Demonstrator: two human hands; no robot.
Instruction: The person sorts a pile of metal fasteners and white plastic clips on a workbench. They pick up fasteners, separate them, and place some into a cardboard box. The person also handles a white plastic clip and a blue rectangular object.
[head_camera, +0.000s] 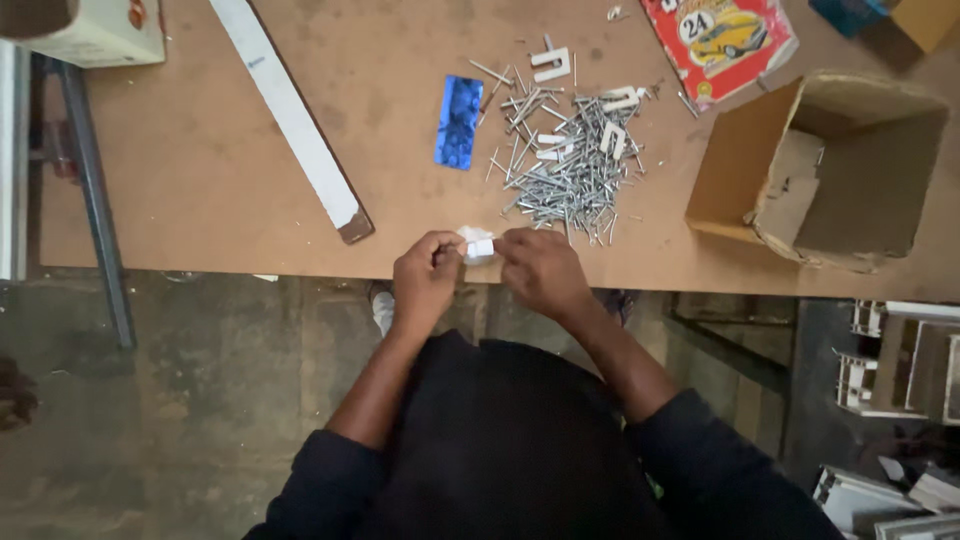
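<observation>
My left hand (425, 275) and my right hand (540, 270) meet at the near edge of a brown board table (200, 170). Both pinch one small white piece (478, 246) between their fingertips. Just beyond the hands lies a heap of several steel nails (572, 165), with small white U-shaped clips (552, 63) mixed in and behind it.
A blue rectangular card (459, 122) lies left of the nails. A long white strip (292, 115) runs diagonally at the left. An open cardboard box (830, 170) lies on its side at the right, a red printed pack (722, 38) behind it. White frame pieces (890, 370) sit on the floor.
</observation>
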